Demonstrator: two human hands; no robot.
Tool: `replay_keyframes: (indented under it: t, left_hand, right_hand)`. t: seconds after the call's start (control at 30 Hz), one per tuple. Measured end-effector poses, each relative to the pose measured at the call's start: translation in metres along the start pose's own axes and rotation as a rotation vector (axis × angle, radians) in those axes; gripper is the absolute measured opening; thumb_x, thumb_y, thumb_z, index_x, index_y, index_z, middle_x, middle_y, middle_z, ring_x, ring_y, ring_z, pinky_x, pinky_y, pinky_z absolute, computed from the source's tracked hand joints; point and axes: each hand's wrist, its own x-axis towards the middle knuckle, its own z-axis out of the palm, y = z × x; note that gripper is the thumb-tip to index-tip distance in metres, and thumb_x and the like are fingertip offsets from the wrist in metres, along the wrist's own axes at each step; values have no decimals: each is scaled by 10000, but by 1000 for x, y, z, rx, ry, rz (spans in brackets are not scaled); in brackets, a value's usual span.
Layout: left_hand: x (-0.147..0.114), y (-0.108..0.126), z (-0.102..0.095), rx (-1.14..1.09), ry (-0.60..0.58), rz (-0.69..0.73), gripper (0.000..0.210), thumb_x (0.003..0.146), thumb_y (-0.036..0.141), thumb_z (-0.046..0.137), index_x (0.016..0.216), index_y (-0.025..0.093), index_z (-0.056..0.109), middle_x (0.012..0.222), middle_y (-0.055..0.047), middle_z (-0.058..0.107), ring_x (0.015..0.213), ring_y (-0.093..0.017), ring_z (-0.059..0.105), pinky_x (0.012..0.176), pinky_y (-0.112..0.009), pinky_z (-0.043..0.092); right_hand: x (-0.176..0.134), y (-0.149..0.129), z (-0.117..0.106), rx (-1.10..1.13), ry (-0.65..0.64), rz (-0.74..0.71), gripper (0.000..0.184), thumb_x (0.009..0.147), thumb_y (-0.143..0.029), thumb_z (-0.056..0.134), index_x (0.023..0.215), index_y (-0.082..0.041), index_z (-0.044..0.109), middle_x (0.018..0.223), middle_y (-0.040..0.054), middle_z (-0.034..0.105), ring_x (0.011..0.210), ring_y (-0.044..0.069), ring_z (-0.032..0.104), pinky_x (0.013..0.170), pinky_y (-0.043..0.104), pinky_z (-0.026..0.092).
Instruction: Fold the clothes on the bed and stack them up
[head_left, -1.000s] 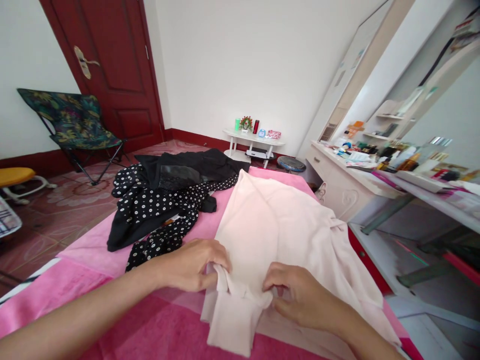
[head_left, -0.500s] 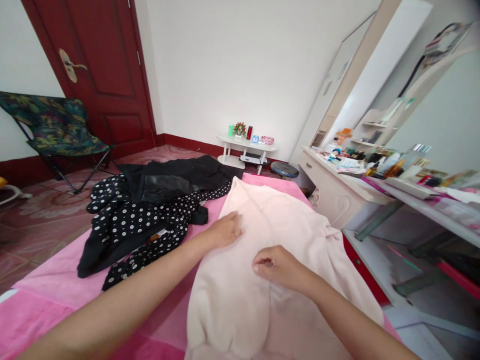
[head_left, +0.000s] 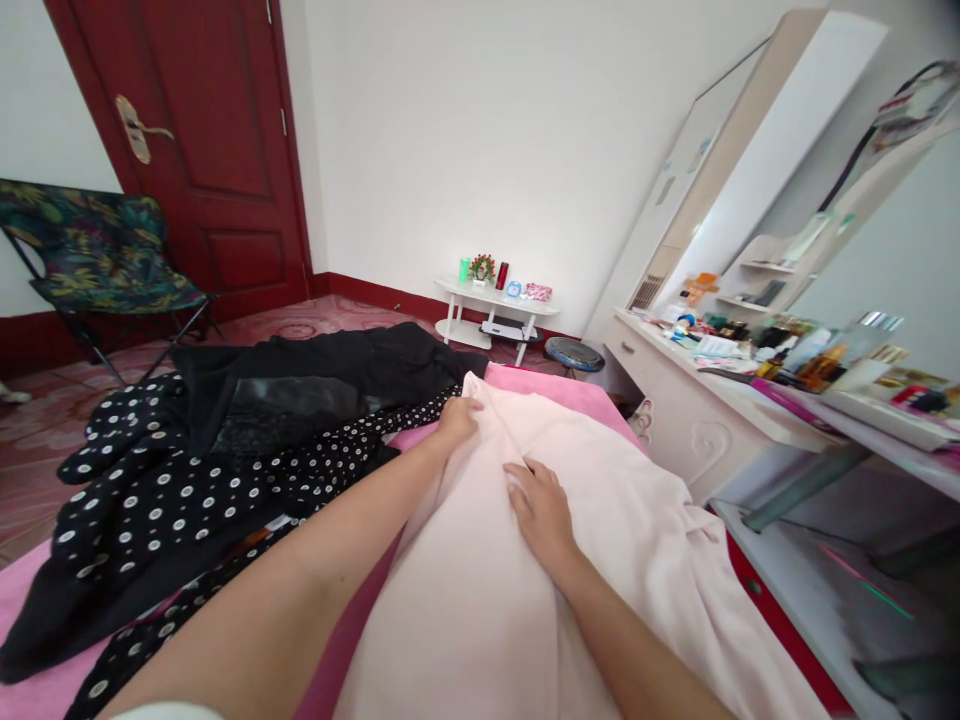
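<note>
A pale pink piece of clothing or cloth (head_left: 465,590) lies spread over the bed in front of me, its kind unclear. Near its far left corner, my left hand (head_left: 458,421) is closed on the edge of the fabric. My right hand (head_left: 546,515) rests palm down on the middle, by a lengthwise fold, its fingers somewhat bent and apart. Left of the cloth is a heap of dark clothes: a black polka-dot garment (head_left: 135,515) and a black garment (head_left: 330,355) with a shiny panel.
A bright pink bed cover (head_left: 559,388) shows under the clothes. To the right stand a cream dresser (head_left: 667,390) crowded with bottles and a grey-legged table. Ahead are a small white table (head_left: 491,290) and a round stool (head_left: 574,353). A folding chair (head_left: 105,255) stands by the red door (head_left: 202,130).
My left hand has moved forward to the cloth's far left corner and closed on its edge. My right hand has opened out from a curl onto the fabric, which now lies smoother near me.
</note>
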Motion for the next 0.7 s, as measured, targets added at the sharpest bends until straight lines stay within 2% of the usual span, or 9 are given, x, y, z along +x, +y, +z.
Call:
replay_keyframes:
  t: [0.1,0.17,0.2,0.27,0.37,0.43,0.5,0.6,0.7]
  left_hand:
    - [23,5,5,8,5,76,483,652,-21,529,1091,120,675,1063,-78,681,1039,-231,607,977,-335,435]
    - [31,8,8,37,-5,135,516,705,-1,515,1190,145,618,1158,-59,646,1111,-211,570,999,-313,414]
    - [33,10,9,63,-23,156,510,717,10,530,1199,156,608,1184,-55,632,1134,-207,554,1008,-308,404]
    - [33,12,11,139,-74,162,458,706,16,583,1143,146,628,1174,-82,627,1141,-228,543,1013,-328,398]
    - [26,18,10,287,-130,130,409,696,4,609,1091,110,624,1187,-160,593,1189,-299,494,1027,-433,369]
    - [15,28,8,373,-148,146,449,732,22,584,1170,119,572,1335,-180,482,1289,-326,380,1063,-485,302]
    - [-3,39,5,432,-186,196,507,763,54,558,1260,139,504,1456,-156,350,1359,-306,273,1100,-467,242]
    - [-44,46,1,484,-291,260,482,826,149,503,1307,151,472,1453,-132,380,1368,-266,283,1100,-415,253]
    - [-90,39,-8,527,-361,264,477,921,276,358,1368,121,412,1472,-148,353,1381,-268,272,1098,-427,254]
  right_hand:
    - [-4,-1,-6,41,172,-32,321,886,-258,473,1180,-205,590,1349,109,451,1243,255,409,1038,445,326]
    - [-4,-3,-10,50,220,-84,362,901,-280,456,1249,-221,538,1415,90,398,1299,243,357,1070,444,287]
    - [-4,-4,-12,43,174,-121,386,908,-296,450,1284,-238,511,1436,76,385,1321,240,336,1080,446,271]
    - [-3,-6,-11,6,-18,-168,431,917,-352,442,1341,-278,462,1462,52,374,1355,249,295,1089,466,247]
    - [0,-7,-6,-62,-251,-117,478,930,-452,396,1386,-308,410,1497,33,332,1383,270,249,1089,491,233]
    - [2,-5,-5,-80,-277,-68,493,939,-479,357,1399,-304,394,1518,27,288,1391,268,230,1095,484,225]
    - [2,-4,-5,-73,-281,-54,497,940,-486,349,1398,-300,397,1522,21,278,1395,259,225,1106,473,210]
    - [1,-3,-6,-35,-288,-39,491,936,-476,369,1384,-285,421,1516,23,291,1397,250,225,1115,471,197]
    - [-6,-5,-11,22,-306,-10,487,919,-441,420,1373,-266,441,1517,46,285,1399,257,225,1114,492,194]
